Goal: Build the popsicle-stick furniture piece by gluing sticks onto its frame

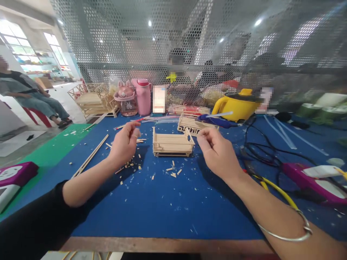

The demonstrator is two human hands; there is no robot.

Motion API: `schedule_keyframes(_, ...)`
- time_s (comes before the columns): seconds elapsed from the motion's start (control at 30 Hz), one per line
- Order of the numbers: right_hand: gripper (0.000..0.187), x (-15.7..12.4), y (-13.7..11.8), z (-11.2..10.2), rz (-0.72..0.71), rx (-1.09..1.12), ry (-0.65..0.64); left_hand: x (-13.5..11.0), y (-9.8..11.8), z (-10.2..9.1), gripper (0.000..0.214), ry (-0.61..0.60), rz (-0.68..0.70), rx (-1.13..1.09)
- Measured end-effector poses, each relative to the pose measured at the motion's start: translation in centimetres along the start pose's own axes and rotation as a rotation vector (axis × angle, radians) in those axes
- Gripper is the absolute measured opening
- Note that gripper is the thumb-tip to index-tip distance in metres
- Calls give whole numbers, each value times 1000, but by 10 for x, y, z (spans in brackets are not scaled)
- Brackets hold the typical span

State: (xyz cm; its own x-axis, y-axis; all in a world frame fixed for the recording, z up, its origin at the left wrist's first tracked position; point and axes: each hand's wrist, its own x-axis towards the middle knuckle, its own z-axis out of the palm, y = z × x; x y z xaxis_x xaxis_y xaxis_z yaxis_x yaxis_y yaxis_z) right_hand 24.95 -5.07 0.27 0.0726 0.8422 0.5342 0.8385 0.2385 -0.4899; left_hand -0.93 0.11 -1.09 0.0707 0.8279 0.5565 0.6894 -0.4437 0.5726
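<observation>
A small bench-like model of thin wooden sticks, with raised ends, stands upright on the blue table. To its left is my left hand, raised, its fingers curled toward the thumb. My right hand is pinched just right of the model, apart from it. Whatever either hand may hold is too small to make out. Short stick offcuts lie in front of the model, with more bits below my left hand. A second stick model with a patterned side sits behind, and a blue glue gun is beside it.
Two long sticks lie at left. A larger stick model, pink flask, lit phone and yellow pot stand at the back before a perforated screen. Black cables run along the right. A person sits at far left.
</observation>
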Motion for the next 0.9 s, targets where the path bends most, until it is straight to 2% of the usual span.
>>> schedule_keyframes(0.03, 24, 0, 3, 3, 37, 10, -47, -3, 1, 4, 39, -1, 103, -35)
schedule_keyframes(0.1, 46, 0, 7, 9, 94, 37, -168, -9, 4, 10, 44, -75, 320, 1)
schedule_keyframes(0.17, 59, -1, 8, 15, 126, 84, -284, -10, 8, 14, 45, -148, 426, 101)
schedule_keyframes(0.23, 62, -2, 7, 20, 131, 124, -339, -6, 12, 15, 38, -222, 423, 177)
schedule_keyframes(0.37, 63, -6, 4, 25, 100, 152, -346, 10, 13, 13, 27, -383, 329, 220)
schedule_keyframes(0.43, 59, -6, 5, 20, 103, 75, -316, 18, 12, 11, 26, -449, 295, 225)
schedule_keyframes(0.5, 44, -6, 5, 11, 101, -78, -296, 24, 12, 9, 28, -510, 295, 235)
schedule_keyframes(0.53, 34, -5, 5, 6, 76, -143, -324, 26, 12, 9, 30, -540, 302, 240)
schedule_keyframes(0.6, 17, -5, 5, -1, -42, -166, -466, 28, 13, 8, 38, -583, 309, 262)
schedule_keyframes(0.7, 17, -6, 4, -2, -230, -54, -651, 29, 17, 10, 55, -548, 323, 346)
schedule_keyframes(0.8, 14, -9, 2, 5, -302, 4, -695, 27, 29, 15, 58, -516, 411, 395)
schedule_keyframes(0.9, 12, -9, 2, 8, -318, -10, -679, 25, 48, 21, 59, -574, 476, 374)
